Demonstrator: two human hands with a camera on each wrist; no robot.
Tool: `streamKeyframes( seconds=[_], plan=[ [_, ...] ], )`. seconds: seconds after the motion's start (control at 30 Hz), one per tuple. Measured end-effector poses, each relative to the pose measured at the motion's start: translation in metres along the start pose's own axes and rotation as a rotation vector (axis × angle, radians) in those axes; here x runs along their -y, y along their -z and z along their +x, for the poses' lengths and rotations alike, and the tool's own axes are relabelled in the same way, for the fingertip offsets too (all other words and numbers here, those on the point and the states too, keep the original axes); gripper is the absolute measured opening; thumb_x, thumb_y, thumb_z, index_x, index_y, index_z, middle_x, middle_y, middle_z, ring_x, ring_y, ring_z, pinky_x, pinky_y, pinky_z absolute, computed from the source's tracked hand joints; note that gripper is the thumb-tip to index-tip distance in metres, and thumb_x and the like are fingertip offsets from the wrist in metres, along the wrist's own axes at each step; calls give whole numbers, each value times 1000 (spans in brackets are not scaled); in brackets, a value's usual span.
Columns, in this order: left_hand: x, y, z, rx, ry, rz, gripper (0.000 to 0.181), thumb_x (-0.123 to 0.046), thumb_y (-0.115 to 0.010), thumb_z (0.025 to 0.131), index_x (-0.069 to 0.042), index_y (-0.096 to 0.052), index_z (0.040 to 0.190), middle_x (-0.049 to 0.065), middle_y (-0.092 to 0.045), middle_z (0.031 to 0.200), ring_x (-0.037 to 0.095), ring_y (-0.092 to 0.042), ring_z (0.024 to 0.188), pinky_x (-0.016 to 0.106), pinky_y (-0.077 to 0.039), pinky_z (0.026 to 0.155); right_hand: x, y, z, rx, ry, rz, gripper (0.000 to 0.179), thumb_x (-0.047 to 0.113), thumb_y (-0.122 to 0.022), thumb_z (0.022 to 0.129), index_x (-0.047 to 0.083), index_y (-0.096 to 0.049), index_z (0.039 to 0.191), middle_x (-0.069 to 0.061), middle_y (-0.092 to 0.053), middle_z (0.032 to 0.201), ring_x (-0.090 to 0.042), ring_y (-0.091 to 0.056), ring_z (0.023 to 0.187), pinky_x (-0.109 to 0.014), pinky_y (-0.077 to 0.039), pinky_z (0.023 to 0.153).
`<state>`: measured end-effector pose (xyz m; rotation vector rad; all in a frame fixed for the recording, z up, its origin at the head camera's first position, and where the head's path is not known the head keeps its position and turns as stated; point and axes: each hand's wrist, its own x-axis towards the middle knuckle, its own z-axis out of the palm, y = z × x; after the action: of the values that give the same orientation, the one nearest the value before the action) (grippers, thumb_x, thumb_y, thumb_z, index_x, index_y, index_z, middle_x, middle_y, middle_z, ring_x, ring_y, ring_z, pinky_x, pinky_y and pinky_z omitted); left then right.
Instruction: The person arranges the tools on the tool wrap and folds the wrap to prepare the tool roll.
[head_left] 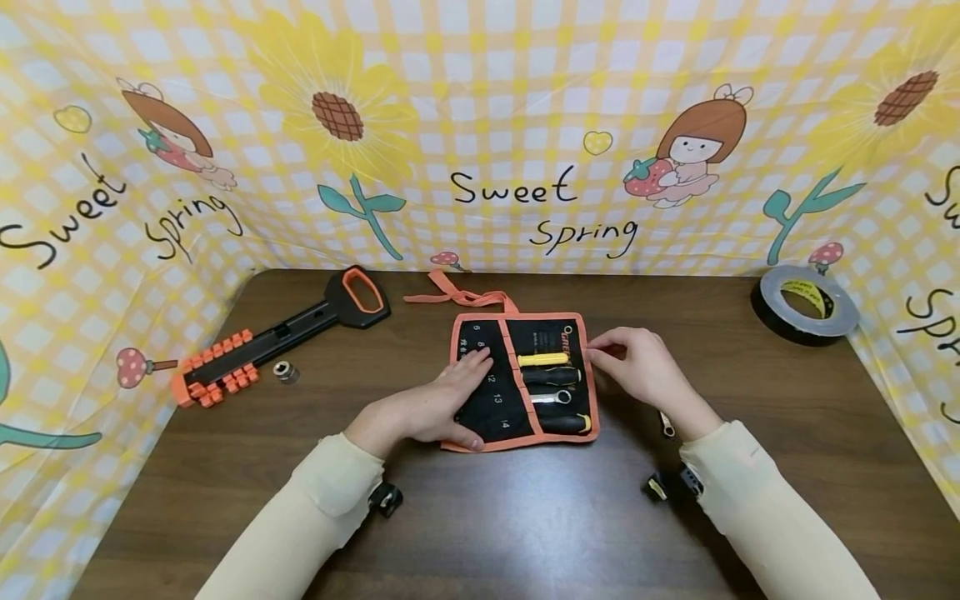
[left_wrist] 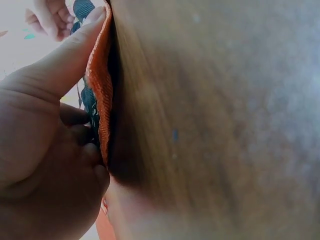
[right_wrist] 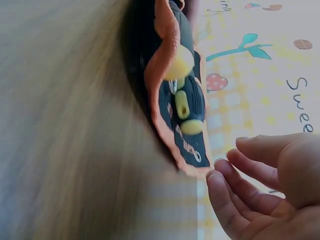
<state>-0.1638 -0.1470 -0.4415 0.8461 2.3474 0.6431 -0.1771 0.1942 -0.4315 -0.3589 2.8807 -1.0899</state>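
Observation:
A black tool pouch (head_left: pixel 501 408) with orange trim lies unfolded on the table; size numbers run down its left half. Its right half holds a yellow handle (head_left: pixel 543 360), a black handle (head_left: pixel 551 377), a ring-ended wrench (head_left: pixel 561 397) and a black handle with a yellow tip (head_left: pixel 561 423). My left hand (head_left: pixel 442 406) rests on the left half, fingers extended and thumb at the lower trim. At the pouch's upper right edge is my right hand (head_left: pixel 636 367). In the right wrist view its fingertips (right_wrist: pixel 216 175) are right by the corner, thumb apart from them, nothing between.
At the left lies a black rack (head_left: pixel 292 325) with orange clips and a handle, a metal socket (head_left: pixel 285 372) beside it. A roll of tape (head_left: pixel 838 312) is at the back right. One small wrench (head_left: pixel 667 425) shows beside my right wrist. An orange tie strap (head_left: pixel 480 297) trails behind the pouch.

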Motion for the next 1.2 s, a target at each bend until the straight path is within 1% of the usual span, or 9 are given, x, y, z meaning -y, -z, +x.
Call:
streamKeyframes(
  seconds=[0.17,0.3,0.4,0.6,0.83,0.9,0.97,1.13,1.2],
  plan=[
    [1,1,2,5,3,4,118,-38,-87,93,-5,-8,174,11,5,184,32,6,171,56,-7,138,-7,16,-19,-58,23,-13,13,14,-76,101,5,-83,108,-12,-81,104,-22,-70,90,-36,-56,80],
    [-2,3,4,12,9,49,118,-42,-86,93,-6,-8,174,10,5,184,31,5,171,55,-4,138,-15,27,-34,-108,29,-29,13,15,-77,100,7,-84,107,-11,-81,103,-19,-70,87,-28,-54,76],
    [-3,5,5,18,13,76,118,-44,-85,93,-6,-9,174,11,4,184,31,4,171,54,-2,138,-22,36,-45,-152,31,-42,11,14,-78,100,7,-84,106,-10,-82,101,-12,-70,85,-21,-53,74],
    [-2,8,5,28,19,66,118,-44,-86,92,-6,-9,174,10,3,184,31,5,171,54,-3,138,-35,46,-62,-208,23,-60,9,14,-79,98,8,-84,103,-10,-82,99,11,-61,82,-10,-49,72],
    [-1,7,6,36,12,61,118,-44,-86,92,-7,-9,174,10,2,184,30,4,171,54,-2,138,-49,53,-79,-235,-9,-95,9,14,-82,95,7,-84,102,-11,-82,98,14,-58,80,-9,-47,70],
    [-1,6,7,37,8,59,118,-44,-86,92,-6,-9,174,11,3,184,31,4,171,54,-2,138,-54,54,-84,-231,-32,-109,10,15,-83,95,7,-83,101,-11,-81,96,13,-59,78,-11,-49,69],
    [-2,5,7,35,6,55,118,-43,-86,93,-6,-9,174,11,3,184,31,4,171,54,-1,138,-59,55,-89,-203,-67,-125,13,17,-82,95,5,-82,102,-10,-81,94,8,-61,77,-15,-50,67],
    [-3,5,6,30,0,47,118,-41,-86,93,-5,-9,174,12,3,184,31,4,171,54,-1,138,-69,57,-100,-75,-182,-147,28,26,-81,98,0,-78,108,-7,-80,91,-8,-68,77,-25,-51,67],
    [-2,5,6,31,1,46,117,-41,-86,93,-5,-9,174,11,3,184,31,4,171,54,-1,138,-71,57,-102,-35,-211,-159,32,29,-81,97,-1,-76,108,-5,-79,89,-12,-68,77,-27,-50,67]
  ],
)
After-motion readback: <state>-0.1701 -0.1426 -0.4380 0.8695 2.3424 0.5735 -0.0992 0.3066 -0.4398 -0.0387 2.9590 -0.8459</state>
